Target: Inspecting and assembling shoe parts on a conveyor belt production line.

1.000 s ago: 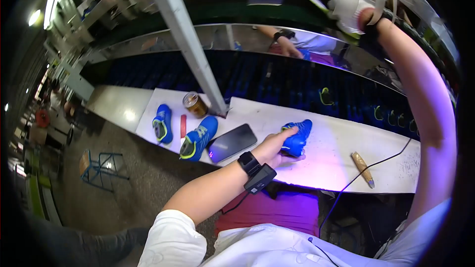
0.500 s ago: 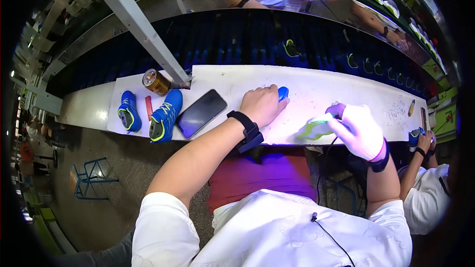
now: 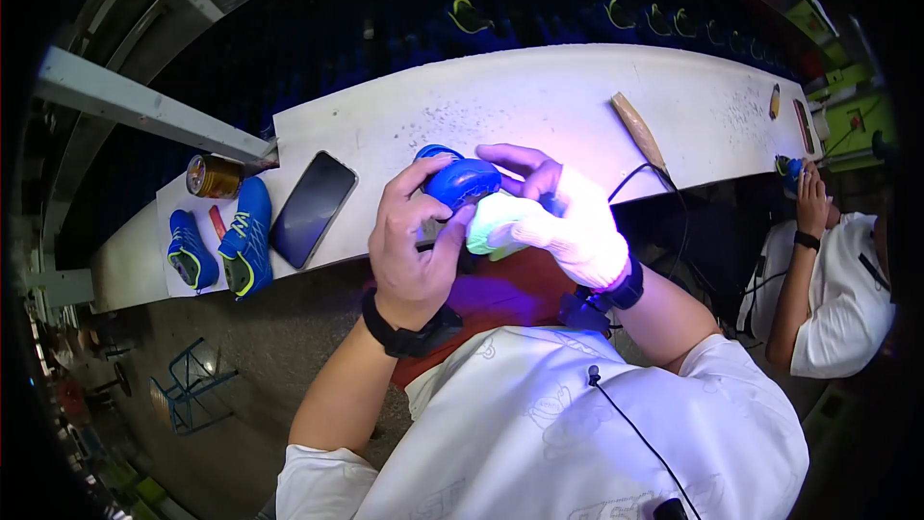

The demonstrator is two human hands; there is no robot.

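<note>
A blue shoe (image 3: pixel 464 181) is held up between my two hands, its rounded blue end toward the table. Another blue rounded part (image 3: pixel 439 151) shows just behind it; I cannot tell whether it belongs to the same shoe. My left hand (image 3: pixel 412 236) is bare and has its fingers curled round the shoe's left side. My right hand (image 3: pixel 568 217), in a white glove with some fingertips bare, grips the other side. Strong light washes it out, and a bright green patch shows below the shoe. Much of the shoe is hidden by my fingers.
A wooden handle (image 3: pixel 637 130) with a black cord lies on the white table (image 3: pixel 539 87). At left are a phone (image 3: pixel 314 209), two blue shoes (image 3: pixel 248 236), a red piece (image 3: pixel 218 221) and a gold can (image 3: pixel 214 176). A co-worker's arm (image 3: pixel 808 221) is at right; a stool (image 3: pixel 192 385) stands on the floor.
My hands have come together, with the shoe lifted off the table between them. The corded wooden-handled tool is now out of my right hand, on the table. The view has turned.
</note>
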